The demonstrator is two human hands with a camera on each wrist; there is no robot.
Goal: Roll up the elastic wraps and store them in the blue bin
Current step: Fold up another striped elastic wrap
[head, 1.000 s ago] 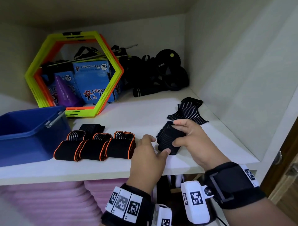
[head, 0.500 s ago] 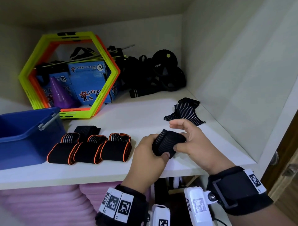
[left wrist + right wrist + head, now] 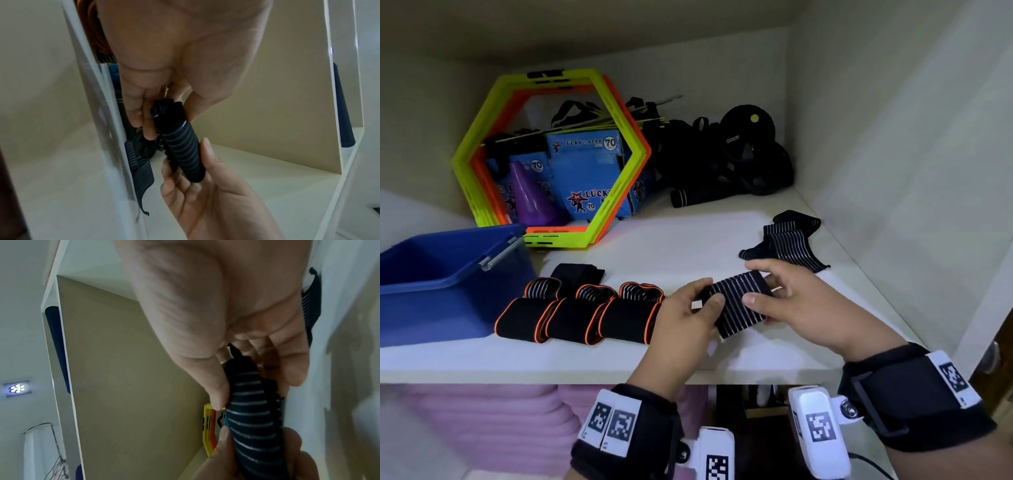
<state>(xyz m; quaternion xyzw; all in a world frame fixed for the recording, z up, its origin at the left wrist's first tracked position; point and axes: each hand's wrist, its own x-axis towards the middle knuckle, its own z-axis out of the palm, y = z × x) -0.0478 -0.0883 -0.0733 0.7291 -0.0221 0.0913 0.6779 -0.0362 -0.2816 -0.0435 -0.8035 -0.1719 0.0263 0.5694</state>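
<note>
A black elastic wrap with thin grey stripes (image 3: 739,301) is held just above the white shelf (image 3: 688,246) between both hands. My left hand (image 3: 688,315) pinches its left end and my right hand (image 3: 787,301) grips its right end. The wrist views show the wrap (image 3: 183,149) (image 3: 252,421) rolled or folded thick between thumb and fingers. An unrolled striped wrap (image 3: 787,240) lies behind, near the right wall. Three rolled wraps with orange edges (image 3: 575,315) lie in a row left of my hands. The blue bin (image 3: 441,274) stands at the far left, its visible inside bare.
Yellow and orange hexagon rings (image 3: 551,157) lean at the back left, with blue boxes (image 3: 585,171) and a purple cone (image 3: 530,195) behind them. Black straps and gear (image 3: 732,157) fill the back corner. The cupboard wall (image 3: 893,171) closes the right side.
The wrap was bunched upright in my right hand; now it lies flatter and stretched sideways between both hands. The left hand has taken hold of its left end.
</note>
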